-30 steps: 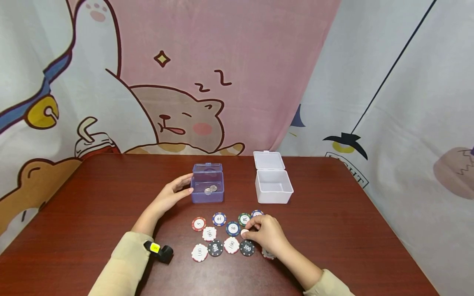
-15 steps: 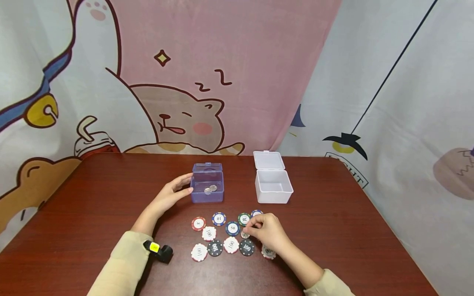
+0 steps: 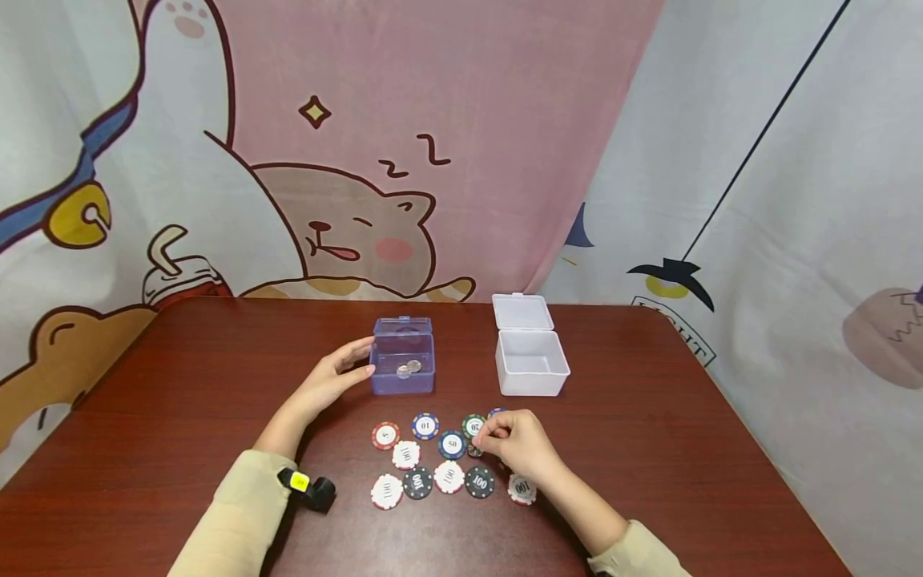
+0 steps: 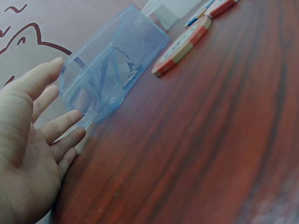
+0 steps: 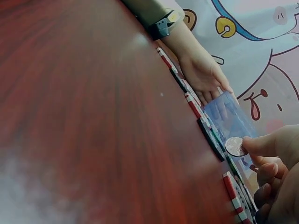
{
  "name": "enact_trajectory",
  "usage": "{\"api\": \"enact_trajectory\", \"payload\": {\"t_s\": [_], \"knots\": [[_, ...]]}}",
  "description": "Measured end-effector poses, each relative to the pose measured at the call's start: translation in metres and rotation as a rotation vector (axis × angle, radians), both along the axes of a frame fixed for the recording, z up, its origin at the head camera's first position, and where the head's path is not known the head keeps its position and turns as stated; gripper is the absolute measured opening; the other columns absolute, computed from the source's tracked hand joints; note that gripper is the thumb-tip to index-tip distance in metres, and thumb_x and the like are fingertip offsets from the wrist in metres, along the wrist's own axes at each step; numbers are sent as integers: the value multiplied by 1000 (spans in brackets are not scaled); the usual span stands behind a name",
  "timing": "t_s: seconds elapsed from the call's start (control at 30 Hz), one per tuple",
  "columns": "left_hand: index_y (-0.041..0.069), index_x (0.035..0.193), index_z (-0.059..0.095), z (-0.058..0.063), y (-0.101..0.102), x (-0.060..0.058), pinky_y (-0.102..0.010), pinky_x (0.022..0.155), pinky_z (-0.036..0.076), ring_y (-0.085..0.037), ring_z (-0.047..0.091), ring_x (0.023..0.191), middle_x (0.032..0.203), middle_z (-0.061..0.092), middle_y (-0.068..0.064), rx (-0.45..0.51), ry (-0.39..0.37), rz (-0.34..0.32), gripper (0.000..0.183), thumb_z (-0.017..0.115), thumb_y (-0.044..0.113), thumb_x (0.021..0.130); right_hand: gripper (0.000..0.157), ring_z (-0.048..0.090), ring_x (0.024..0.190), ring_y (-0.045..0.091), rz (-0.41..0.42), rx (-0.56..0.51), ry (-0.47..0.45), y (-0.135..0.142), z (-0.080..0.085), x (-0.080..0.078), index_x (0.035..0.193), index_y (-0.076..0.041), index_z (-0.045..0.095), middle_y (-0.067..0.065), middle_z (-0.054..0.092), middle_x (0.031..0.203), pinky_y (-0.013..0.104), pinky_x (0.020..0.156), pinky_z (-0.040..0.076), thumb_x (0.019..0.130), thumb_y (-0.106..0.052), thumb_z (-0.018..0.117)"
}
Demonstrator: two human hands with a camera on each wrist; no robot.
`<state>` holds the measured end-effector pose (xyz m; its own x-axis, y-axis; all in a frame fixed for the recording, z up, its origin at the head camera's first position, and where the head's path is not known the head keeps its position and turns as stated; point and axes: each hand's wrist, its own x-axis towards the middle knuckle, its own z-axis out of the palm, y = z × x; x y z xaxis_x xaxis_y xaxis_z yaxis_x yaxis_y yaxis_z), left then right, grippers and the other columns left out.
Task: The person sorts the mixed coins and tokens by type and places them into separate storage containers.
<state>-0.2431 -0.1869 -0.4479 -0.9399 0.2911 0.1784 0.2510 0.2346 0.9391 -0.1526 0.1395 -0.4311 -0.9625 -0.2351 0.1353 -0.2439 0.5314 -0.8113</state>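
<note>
In the head view my left hand point(image 3: 328, 383) rests against the left side of a clear blue plastic box point(image 3: 385, 386), fingers extended. The box's lid stands raised, and a few silver coins point(image 3: 414, 366) lie inside. My right hand point(image 3: 525, 445) pinches a silver coin point(image 5: 236, 146) between thumb and index finger, seen best in the right wrist view. It is held low over the poker chips, close to the green 20 chip point(image 3: 473, 425) and the blue 50 chip point(image 3: 452, 445). This hand partly covers a blue chip point(image 3: 496, 413) behind it.
A white plastic box point(image 3: 534, 386) with its lid folded back stands to the right of the blue one. Several poker chips, including a red 5 point(image 3: 385, 436) and a black 100 point(image 3: 480, 482), lie flat on the brown table point(image 3: 627, 449). A printed curtain point(image 3: 505, 144) hangs behind.
The right hand has shifted slightly up and away from the near chips with the coin, which has turned from face-on. The left hand and both boxes stay put.
</note>
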Motion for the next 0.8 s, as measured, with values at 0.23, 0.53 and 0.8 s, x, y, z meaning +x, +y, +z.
{"api": "enact_trajectory", "payload": {"t_s": [0.23,0.53,0.8], "knots": [[4,144,41,1,0,1,-57,103,27,-38,40,129,138,48,-22,11,1,1,58,64,15,92,13,32,41,0,-2,-92,-44,-5,4,-4,66,-7,68,-7,35,52,19,41,25,75,1,75],[2,144,41,6,1,4,-57,103,28,-40,40,129,138,47,-23,-4,-6,4,58,64,13,92,11,35,49,2,-55,-125,-53,-16,15,-12,68,-7,69,-7,38,54,21,47,28,76,-4,76],[-6,142,39,29,7,18,-58,102,28,-46,38,128,137,44,-31,-16,-17,-9,57,62,7,92,11,37,55,7,-87,-135,-36,-24,21,-18,69,-8,70,-7,39,55,23,51,28,77,-7,76]]}}
